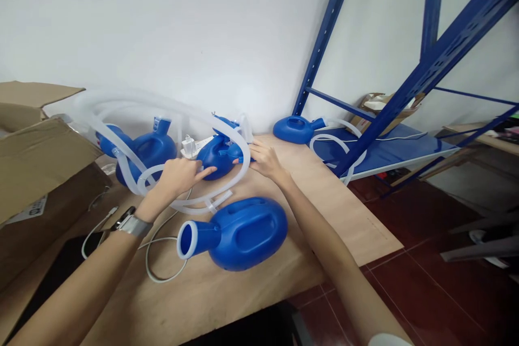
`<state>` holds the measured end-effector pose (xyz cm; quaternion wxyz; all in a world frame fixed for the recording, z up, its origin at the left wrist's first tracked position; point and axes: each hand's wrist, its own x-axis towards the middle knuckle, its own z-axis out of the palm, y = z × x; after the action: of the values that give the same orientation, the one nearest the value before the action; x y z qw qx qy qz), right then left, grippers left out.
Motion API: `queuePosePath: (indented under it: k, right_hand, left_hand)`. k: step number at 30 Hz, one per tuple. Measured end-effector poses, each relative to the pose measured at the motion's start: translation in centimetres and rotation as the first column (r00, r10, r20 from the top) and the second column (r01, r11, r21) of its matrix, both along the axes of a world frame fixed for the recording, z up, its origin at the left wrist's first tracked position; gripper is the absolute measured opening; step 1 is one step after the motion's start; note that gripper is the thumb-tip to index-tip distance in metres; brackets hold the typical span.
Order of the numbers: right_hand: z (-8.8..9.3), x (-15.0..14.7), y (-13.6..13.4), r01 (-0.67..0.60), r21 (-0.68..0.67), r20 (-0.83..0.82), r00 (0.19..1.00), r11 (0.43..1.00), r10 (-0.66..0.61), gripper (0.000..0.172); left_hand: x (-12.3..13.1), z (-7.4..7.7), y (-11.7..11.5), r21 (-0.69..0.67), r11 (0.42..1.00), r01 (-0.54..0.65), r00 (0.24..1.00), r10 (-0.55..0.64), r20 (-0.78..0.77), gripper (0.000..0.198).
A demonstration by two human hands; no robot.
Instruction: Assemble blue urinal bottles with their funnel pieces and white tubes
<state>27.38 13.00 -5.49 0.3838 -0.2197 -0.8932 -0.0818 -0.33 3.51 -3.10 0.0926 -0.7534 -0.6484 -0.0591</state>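
Observation:
My left hand (178, 175) rests against the side of a blue plastic bottle (217, 154) at the back of the wooden table (324, 200), fingers stretched out toward it. My right hand (265, 159) is closed on the neck end of that same bottle, where a clear white hose (239, 143) loops over it. Nearer to me another blue bottle (239, 232) lies on its side, its white-rimmed mouth facing left. A third blue bottle (148, 148) with hoses wrapped round it sits behind my left hand.
An open cardboard box (36, 162) fills the left side. A fourth blue bottle (295, 128) with hose lies at the table's far right corner. A blue metal rack (405, 92) stands to the right over a red tiled floor. A white cable (156, 259) trails across the table.

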Motion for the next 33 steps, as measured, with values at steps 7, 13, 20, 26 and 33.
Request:
queuePosePath:
  k: [7,13,20,26,33]
  right_hand:
    - [2.3,0.1,-0.7,-0.07,-0.231,-0.252,0.968,0.97,0.01,0.04]
    - [3.5,-1.7,-2.6,-0.293,-0.399,-0.346,0.926,0.869,0.153,0.043]
    - [3.7,-2.1,-3.0,-0.373,-0.557,-0.347,0.916,0.742,0.2,0.053]
    - [3.8,-1.3,-2.7,-0.241,-0.551,-0.245,0.962,0.799,0.122,0.041]
    - [3.6,-2.2,-3.8,-0.244,-0.601,-0.155,0.97,0.761,0.189,0.032]
  left_hand:
    - [0.2,-0.2,-0.5,0.156,0.921,0.358,0.915,-0.379,0.136,0.066]
    - [2.1,1.2,-0.3,0.189,0.901,0.39,0.899,-0.417,0.133,0.069]
    - [3.6,1.0,-1.2,0.255,0.893,0.371,0.897,-0.415,0.151,0.071]
    - [2.1,0.8,-1.0,0.269,0.942,0.2,0.91,-0.28,0.304,0.065]
    - [1.9,-0.9,-1.3,0.28,0.938,0.203,0.907,-0.288,0.307,0.06]
